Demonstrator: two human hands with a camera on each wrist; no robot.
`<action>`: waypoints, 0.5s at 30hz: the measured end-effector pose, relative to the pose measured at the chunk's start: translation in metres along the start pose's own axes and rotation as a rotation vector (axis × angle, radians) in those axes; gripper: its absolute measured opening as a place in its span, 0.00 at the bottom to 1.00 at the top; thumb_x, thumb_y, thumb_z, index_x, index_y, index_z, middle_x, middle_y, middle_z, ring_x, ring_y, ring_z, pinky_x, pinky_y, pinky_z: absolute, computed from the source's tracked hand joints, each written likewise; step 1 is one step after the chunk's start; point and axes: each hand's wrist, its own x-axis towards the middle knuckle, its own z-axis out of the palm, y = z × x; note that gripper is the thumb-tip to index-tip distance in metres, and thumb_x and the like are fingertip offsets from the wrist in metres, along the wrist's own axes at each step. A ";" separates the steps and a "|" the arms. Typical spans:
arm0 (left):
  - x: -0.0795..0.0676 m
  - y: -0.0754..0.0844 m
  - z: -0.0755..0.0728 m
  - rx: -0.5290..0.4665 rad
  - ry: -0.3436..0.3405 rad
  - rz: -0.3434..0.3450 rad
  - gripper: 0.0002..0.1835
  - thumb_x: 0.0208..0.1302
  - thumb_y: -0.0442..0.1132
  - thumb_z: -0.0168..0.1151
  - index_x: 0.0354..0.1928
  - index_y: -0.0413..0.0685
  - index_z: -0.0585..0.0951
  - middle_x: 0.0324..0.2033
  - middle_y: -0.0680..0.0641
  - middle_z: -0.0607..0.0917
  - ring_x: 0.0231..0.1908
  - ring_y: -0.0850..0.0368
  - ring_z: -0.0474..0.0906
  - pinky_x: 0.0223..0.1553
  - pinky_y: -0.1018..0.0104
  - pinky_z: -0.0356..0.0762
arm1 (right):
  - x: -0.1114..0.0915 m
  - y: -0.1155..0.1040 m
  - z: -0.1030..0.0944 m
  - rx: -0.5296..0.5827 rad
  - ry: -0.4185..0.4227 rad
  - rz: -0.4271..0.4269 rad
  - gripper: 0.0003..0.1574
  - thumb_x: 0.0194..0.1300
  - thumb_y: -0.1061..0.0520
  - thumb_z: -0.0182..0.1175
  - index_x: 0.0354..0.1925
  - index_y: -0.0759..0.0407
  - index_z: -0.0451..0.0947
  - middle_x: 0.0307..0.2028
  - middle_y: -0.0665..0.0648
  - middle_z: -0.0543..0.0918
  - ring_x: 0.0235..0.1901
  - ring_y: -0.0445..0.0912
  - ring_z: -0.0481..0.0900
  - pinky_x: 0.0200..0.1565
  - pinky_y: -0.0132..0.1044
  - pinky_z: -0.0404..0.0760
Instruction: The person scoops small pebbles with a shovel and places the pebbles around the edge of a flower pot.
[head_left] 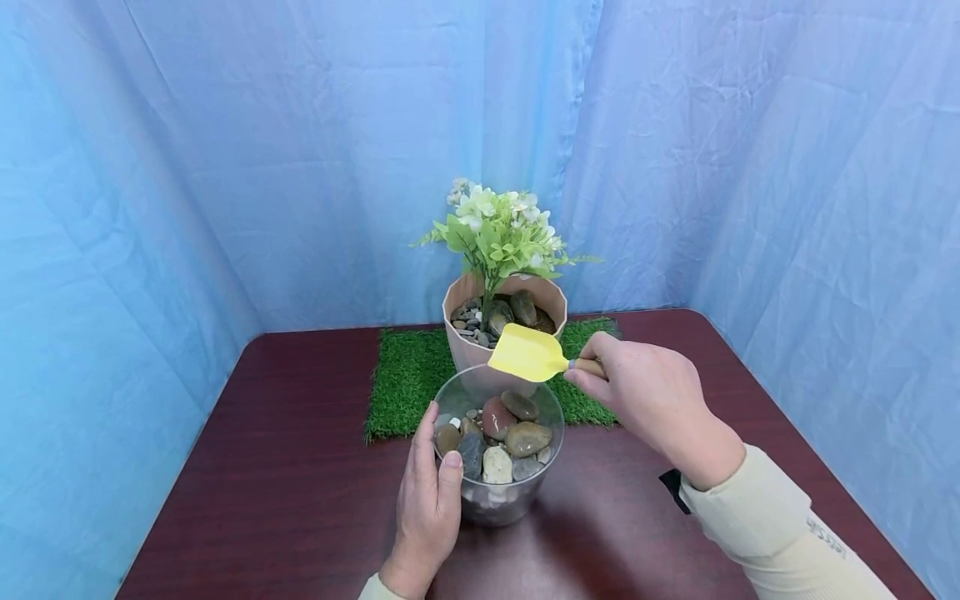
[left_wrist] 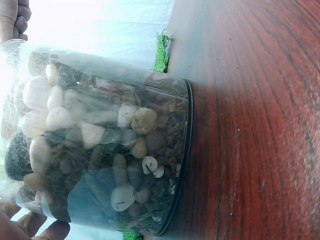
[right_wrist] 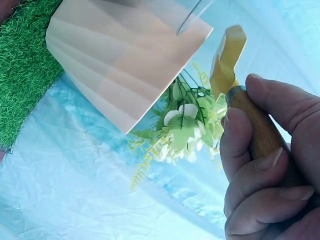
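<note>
Right hand [head_left: 652, 387] closed round the handle [right_wrist: 257, 125] of the shovel [head_left: 530, 353] — thumb along one side with its tip near the metal collar [right_wrist: 234, 93], fingers curled in from the other. That is a good place to hold it: the wood looks smooth but easy to grip, and the whole tool is probably light, with a thin, stiff blade that could dip if held too far back. Its long axis runs roughly right to left, handle on the right, the blade's wide end pointing left (perhaps a little to the far side too). The blade's broad face shows bare and yellow. It hangs in the air about the far rim of the bucket [head_left: 498, 515], on the near side of the pot [right_wrist: 125, 70]; just how high, I cannot tell.

On the bucket's near left side, the left hand [head_left: 431, 500] holds the rim and wall, thumb and fingers spread and lightly curved about it. Full of rounded stones [head_left: 527, 439], the bucket must be heavy, and its clear wall is likely slick. It stands on the table [head_left: 262, 467], nearer than the mat [head_left: 401, 375]. The pot stands on that mat, with pebbles on the left, larger stones and a white-flowered plant [head_left: 498, 233]. Blue curtains [head_left: 337, 167] hang behind.
</note>
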 end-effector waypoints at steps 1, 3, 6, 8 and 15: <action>0.000 0.000 0.000 -0.001 -0.001 -0.003 0.35 0.76 0.32 0.54 0.82 0.50 0.59 0.78 0.45 0.66 0.76 0.52 0.64 0.73 0.81 0.53 | 0.000 -0.001 0.000 0.000 -0.008 -0.008 0.11 0.65 0.44 0.73 0.35 0.44 0.82 0.19 0.37 0.76 0.16 0.33 0.68 0.17 0.36 0.66; 0.000 0.000 0.000 -0.004 -0.005 -0.012 0.35 0.76 0.33 0.54 0.82 0.51 0.59 0.78 0.45 0.66 0.76 0.52 0.64 0.73 0.81 0.53 | 0.001 -0.002 0.000 -0.002 -0.017 -0.025 0.10 0.64 0.44 0.73 0.34 0.43 0.82 0.20 0.36 0.77 0.17 0.33 0.68 0.18 0.35 0.66; 0.000 0.000 0.000 -0.005 -0.009 -0.022 0.35 0.77 0.34 0.53 0.82 0.51 0.59 0.78 0.46 0.66 0.76 0.52 0.64 0.73 0.81 0.53 | 0.002 -0.004 0.000 -0.010 -0.021 -0.051 0.10 0.63 0.44 0.74 0.33 0.41 0.81 0.20 0.35 0.76 0.17 0.32 0.68 0.18 0.35 0.66; 0.000 0.000 0.000 -0.004 -0.008 -0.020 0.35 0.77 0.34 0.53 0.82 0.51 0.59 0.78 0.46 0.66 0.76 0.52 0.64 0.73 0.81 0.54 | 0.003 -0.005 0.000 -0.016 -0.017 -0.073 0.11 0.62 0.43 0.75 0.32 0.40 0.81 0.19 0.35 0.75 0.17 0.32 0.67 0.17 0.35 0.65; 0.000 -0.003 0.002 0.003 0.001 -0.001 0.35 0.76 0.33 0.54 0.82 0.51 0.59 0.78 0.48 0.66 0.75 0.51 0.66 0.73 0.79 0.55 | 0.006 -0.010 0.006 -0.054 -0.016 -0.159 0.17 0.57 0.44 0.78 0.27 0.39 0.77 0.17 0.35 0.70 0.16 0.33 0.64 0.15 0.34 0.62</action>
